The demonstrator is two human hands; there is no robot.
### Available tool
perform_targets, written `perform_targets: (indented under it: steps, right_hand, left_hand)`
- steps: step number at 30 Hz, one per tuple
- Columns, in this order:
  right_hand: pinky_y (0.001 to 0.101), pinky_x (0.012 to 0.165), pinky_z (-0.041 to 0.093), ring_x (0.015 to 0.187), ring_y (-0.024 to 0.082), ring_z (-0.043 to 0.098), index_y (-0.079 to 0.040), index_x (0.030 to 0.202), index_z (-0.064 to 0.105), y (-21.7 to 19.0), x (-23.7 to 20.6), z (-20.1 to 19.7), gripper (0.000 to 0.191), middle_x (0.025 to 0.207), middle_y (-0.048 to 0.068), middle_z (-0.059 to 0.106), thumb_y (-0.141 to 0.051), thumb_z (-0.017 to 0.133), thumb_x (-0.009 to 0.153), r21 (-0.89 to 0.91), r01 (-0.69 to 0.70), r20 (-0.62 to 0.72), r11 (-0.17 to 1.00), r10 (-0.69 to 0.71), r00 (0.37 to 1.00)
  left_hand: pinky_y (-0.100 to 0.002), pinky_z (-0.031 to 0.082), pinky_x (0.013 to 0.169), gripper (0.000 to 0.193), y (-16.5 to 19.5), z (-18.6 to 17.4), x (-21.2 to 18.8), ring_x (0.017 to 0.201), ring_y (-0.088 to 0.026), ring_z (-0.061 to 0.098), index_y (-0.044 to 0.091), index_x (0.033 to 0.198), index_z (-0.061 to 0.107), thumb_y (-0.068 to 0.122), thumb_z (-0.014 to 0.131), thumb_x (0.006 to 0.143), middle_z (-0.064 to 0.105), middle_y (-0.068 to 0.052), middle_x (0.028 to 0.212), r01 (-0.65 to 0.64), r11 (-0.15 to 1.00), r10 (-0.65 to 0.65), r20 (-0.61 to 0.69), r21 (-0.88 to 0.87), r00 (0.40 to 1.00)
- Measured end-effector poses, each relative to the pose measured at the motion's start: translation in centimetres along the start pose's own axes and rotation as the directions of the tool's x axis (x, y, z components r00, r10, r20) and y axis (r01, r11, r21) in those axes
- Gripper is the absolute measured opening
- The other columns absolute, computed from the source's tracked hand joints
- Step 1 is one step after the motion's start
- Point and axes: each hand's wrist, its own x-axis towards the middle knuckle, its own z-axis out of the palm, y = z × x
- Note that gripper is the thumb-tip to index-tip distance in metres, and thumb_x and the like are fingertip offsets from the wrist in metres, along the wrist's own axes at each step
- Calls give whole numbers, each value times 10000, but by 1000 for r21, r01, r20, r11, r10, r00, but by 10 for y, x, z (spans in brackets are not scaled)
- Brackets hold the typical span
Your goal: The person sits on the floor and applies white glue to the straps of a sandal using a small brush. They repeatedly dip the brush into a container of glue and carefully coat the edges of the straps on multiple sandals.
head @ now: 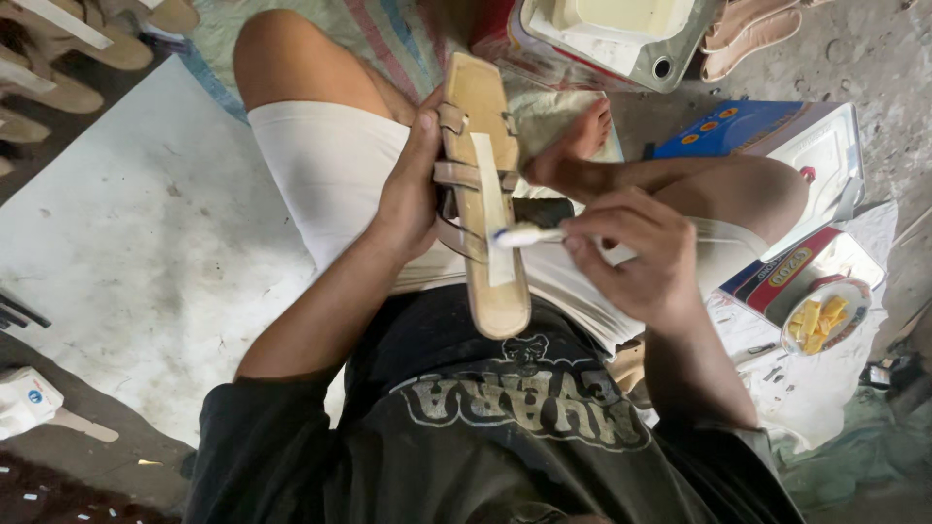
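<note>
At far left we see a row of tan sandals (pixel 58 58) on the floor, beside a white sheet (pixel 146 243) spread under the seated person. Our left hand (pixel 408 189) is wrapped around the left edge of a tan sandal (pixel 482 116), thumb pressed on a strap; the sandal lies lengthwise over the lap, toe end toward the chest, with a pale strip (pixel 495 209) along its footbed. Our right hand (pixel 636 252) pinches a white brush (pixel 524 236) between thumb and fingers, its tip touching the strip. Further right, a round tin (pixel 825 315) holding a yellow substance rests on a red box, near a blue-and-white box (pixel 767 131).
</note>
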Motion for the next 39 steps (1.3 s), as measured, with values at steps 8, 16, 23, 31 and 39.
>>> perform_targets:
  steps: [8,16,23,31,39]
  right_hand:
    - [437,679,514,831,324,707,-134,1111,766,112,59,-38,145,1001,106,739,-129,718,974,-557,-277,-296,783,124,947]
    - [423,623,501,743,274,698,-158,1027,770,126,68,-35,149,957,64,717,-100,695,911,-655,-213,-261,724,48,964]
    - [304,716,523,854,176,706,-93,1102,767,82,19,-36,104,1040,64,750,-62,726,1012,-272,-341,-127,900,317,940]
    - [228,703,449,778,93,584,12,1103,681,3,-10,22,120,924,81,690,60,696,994,437,-284,-17,853,324,946]
    - [271,762,526,870,180,669,-9,1084,670,-7,-1,24,168,1050,138,694,64,743,951,192,-90,-171,977,124,977]
  left_hand:
    - [-550,538,1065,661,-4,-1,-10,1220,-389,646,24,1461,499,514,522,1018,643,-257,1307,363,875,-285,264,-320,921]
    - [-573,536,1063,745,-7,-8,-8,1252,-401,610,85,1577,291,466,607,1021,552,-244,1413,170,942,-117,194,-289,974]
    - [-480,326,1311,996,-5,-18,-8,1563,-313,351,158,1721,101,388,749,1001,264,-179,1682,-157,981,140,145,117,979]
    - [-437,348,1296,945,-1,6,-27,1519,-290,386,74,1691,126,382,737,1039,281,-150,1662,-231,889,148,228,395,962]
    - [-409,329,1294,865,10,16,-33,1503,-261,390,51,1655,136,299,727,1074,307,-138,1651,-282,862,207,214,422,955]
